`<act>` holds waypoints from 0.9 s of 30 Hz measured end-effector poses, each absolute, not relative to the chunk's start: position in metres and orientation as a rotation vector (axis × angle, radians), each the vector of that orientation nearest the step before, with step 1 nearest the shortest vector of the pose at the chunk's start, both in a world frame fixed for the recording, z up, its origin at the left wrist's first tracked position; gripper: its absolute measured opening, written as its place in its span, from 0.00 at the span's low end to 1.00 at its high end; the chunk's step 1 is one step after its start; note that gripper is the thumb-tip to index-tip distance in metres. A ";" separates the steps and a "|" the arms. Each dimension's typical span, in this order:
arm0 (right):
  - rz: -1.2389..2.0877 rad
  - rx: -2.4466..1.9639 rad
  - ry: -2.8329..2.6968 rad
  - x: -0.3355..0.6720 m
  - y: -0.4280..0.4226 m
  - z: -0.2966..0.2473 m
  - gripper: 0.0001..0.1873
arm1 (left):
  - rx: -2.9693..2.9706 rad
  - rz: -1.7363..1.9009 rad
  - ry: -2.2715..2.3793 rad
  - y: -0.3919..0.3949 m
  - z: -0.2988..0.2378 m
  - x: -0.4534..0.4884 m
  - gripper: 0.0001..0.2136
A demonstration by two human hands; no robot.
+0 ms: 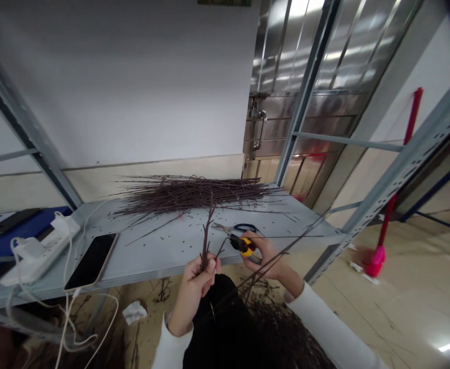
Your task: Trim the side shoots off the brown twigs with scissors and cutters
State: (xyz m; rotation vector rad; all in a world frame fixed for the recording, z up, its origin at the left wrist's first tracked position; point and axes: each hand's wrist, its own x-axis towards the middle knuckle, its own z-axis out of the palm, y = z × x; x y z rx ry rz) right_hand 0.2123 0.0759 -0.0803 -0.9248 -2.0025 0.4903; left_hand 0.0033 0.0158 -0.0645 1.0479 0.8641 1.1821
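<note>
My left hand (201, 277) is closed around a dark brown twig (206, 233), whose stem points up over the shelf's front edge. Some thin side shoots stick out from it, and long twigs slant away to the right past my forearm. In my right hand (262, 254) is a pair of pruning shears (247, 248) with yellow and black handles. Their jaws are beside a thin side shoot, just right of my left hand; whether they touch it I cannot tell. Behind the shears, scissors (244, 227) with dark handles lie on the shelf.
A large pile of twigs (194, 193) lies along the back of the grey shelf (151, 251). At left are a phone (91, 261) and a white power strip (42, 251) with cables. Metal uprights (305, 97) frame the shelf. Cut twigs (282, 323) lie below.
</note>
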 end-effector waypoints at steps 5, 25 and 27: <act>0.465 -0.890 -1.995 0.208 0.075 -0.079 0.16 | 1.070 1.175 0.878 0.015 -0.067 0.002 0.19; 0.343 -0.875 -1.979 0.208 0.076 -0.086 0.18 | 1.103 1.136 0.844 0.012 -0.061 0.005 0.18; 0.331 -0.869 -1.974 0.208 0.077 -0.087 0.18 | 1.107 1.140 0.852 0.011 -0.060 0.005 0.18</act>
